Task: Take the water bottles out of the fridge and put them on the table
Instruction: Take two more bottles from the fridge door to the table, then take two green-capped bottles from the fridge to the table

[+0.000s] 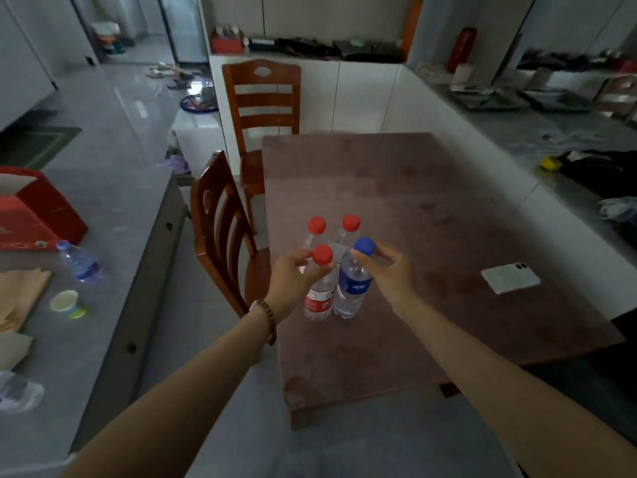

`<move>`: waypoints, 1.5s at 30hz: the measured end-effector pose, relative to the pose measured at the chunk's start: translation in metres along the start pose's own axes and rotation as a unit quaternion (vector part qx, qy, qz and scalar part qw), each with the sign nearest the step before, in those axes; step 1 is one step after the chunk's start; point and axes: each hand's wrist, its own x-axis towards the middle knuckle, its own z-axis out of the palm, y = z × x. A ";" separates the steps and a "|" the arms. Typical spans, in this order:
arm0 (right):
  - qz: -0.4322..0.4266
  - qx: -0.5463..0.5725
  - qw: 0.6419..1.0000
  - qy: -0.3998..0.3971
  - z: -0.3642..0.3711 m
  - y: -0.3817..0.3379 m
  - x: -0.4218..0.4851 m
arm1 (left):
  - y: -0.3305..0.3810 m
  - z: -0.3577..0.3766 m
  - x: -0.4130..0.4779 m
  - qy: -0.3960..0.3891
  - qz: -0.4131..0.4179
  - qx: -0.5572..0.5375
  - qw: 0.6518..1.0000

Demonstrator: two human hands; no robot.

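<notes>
— Kitchen's dim; what's on the brown bench [431, 215]?

— Four water bottles, upright in a tight cluster. Two red-capped bottles [333, 232] stand just beyond the hands.

— And the hands?

— The left hand [293, 281] pinches the neck of the near red-capped bottle [320, 288] under its cap. The right hand [393, 270] pinches the cap of the blue-capped bottle [353, 284] with its fingertips. Both bottles seem to rest on the bench, touching each other.

— So which step?

— Setting down, I'd judge. Next, both hands need to let go cleanly, lifting straight off so nothing tips. A phone [511, 278] lies well right of the right hand.
</notes>
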 end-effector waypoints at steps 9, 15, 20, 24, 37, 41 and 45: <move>-0.006 -0.008 0.999 -0.032 0.001 0.015 0.011 | -0.006 0.011 0.005 0.033 -0.019 0.011 0.999; 0.027 0.002 0.998 -0.061 -0.003 0.012 0.021 | 0.003 0.010 0.012 -0.004 -0.029 0.015 0.999; 0.013 -0.041 0.994 -0.097 -0.008 0.009 0.023 | 0.007 0.010 0.010 -0.010 -0.027 0.019 0.999; 0.018 -0.040 0.994 -0.098 -0.010 0.009 0.020 | 0.007 0.008 0.005 -0.013 -0.034 0.017 0.999; 0.031 -0.099 0.985 -0.136 -0.052 -0.010 0.011 | 0.057 0.022 -0.008 0.067 0.141 0.080 0.985; 0.072 -0.080 0.991 -0.076 -0.119 -0.021 -0.008 | 0.101 0.071 -0.010 -0.045 0.189 0.071 0.978; 0.108 -0.172 0.979 -0.010 -0.220 -0.029 -0.059 | 0.123 0.138 -0.025 -0.183 0.232 0.070 0.953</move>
